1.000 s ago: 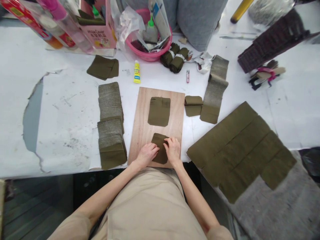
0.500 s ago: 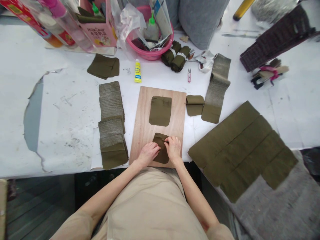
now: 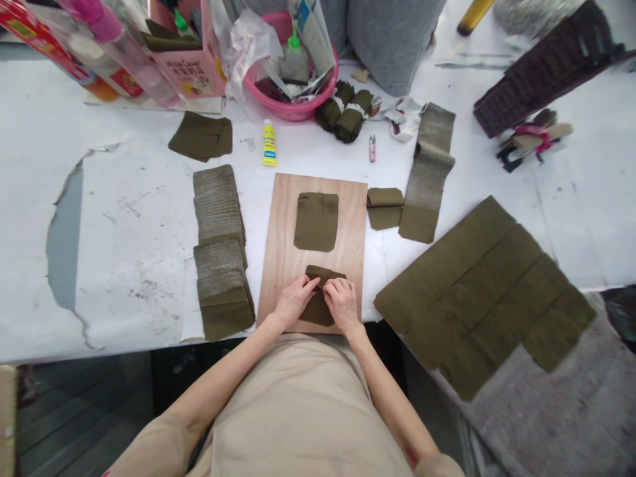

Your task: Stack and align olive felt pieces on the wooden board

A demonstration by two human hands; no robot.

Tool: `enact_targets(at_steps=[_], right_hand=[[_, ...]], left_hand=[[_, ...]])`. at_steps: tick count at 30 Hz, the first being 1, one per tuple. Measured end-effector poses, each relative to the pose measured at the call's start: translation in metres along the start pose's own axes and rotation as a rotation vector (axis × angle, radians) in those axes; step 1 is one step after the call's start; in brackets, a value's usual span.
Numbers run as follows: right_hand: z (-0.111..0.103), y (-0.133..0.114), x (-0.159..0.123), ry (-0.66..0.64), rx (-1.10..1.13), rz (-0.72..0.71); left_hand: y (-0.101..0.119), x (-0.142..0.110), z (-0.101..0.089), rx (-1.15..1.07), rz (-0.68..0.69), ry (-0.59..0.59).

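Note:
An olive-green fabric piece (image 3: 318, 311) lies at the near end of a wooden board (image 3: 278, 245), with a fold across its upper part. My left hand (image 3: 294, 301) pinches the fold from the left side. On the right, my right hand (image 3: 342, 301) has its fingers closed on the same fold, close to the left fingertips. Farther up the board, a second olive fabric piece (image 3: 317, 223) lies flat, touched by neither hand. My fingers hide part of the near piece.
Overlapping fabric stacks (image 3: 221, 265) lie left of the board. To the right are a folded piece (image 3: 386, 209), a fabric strip (image 3: 427, 179) and large olive panels (image 3: 487, 298). Behind are a yellow tube (image 3: 269, 144), small thread snips (image 3: 372, 149) and a pink basket (image 3: 293, 109).
My right hand has shifted a little down and left along the fold, and my left fingertips have moved slightly upward. The whole view has shifted slightly.

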State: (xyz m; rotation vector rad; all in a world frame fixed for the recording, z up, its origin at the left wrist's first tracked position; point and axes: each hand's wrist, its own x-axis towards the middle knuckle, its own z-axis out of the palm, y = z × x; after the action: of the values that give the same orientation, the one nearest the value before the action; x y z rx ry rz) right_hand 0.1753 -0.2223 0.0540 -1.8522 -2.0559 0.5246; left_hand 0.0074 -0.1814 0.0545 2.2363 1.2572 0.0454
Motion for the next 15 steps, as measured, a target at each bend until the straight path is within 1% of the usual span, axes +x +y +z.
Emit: enact_targets(at_steps=[2, 3, 6, 8, 10, 12, 15], right_hand=[[0.001, 0.0, -0.004, 0.004, 0.037, 0.021], [0.001, -0.001, -0.006, 0.01, 0.068, 0.057], [-0.001, -0.001, -0.012, 0.034, 0.199, 0.229], [-0.003, 0.0, -0.016, 0.021, 0.269, 0.349], [-0.003, 0.002, -0.02, -0.011, 0.286, 0.449], [-0.002, 0.004, -0.022, -0.039, 0.266, 0.523], [0.001, 0.006, -0.022, -0.062, 0.229, 0.576]], left_hand=[[0.003, 0.002, -0.002, 0.023, -0.045, -0.005], [0.004, 0.002, -0.003, 0.043, -0.068, 0.005], [0.004, 0.005, -0.008, 0.085, -0.08, 0.065], [0.002, 0.007, -0.01, 0.08, -0.032, 0.084], [-0.001, 0.011, -0.012, 0.058, 0.028, 0.063], [-0.003, 0.014, -0.014, 0.026, 0.047, 0.027], [-0.004, 0.019, -0.018, -0.03, -0.045, -0.042]])
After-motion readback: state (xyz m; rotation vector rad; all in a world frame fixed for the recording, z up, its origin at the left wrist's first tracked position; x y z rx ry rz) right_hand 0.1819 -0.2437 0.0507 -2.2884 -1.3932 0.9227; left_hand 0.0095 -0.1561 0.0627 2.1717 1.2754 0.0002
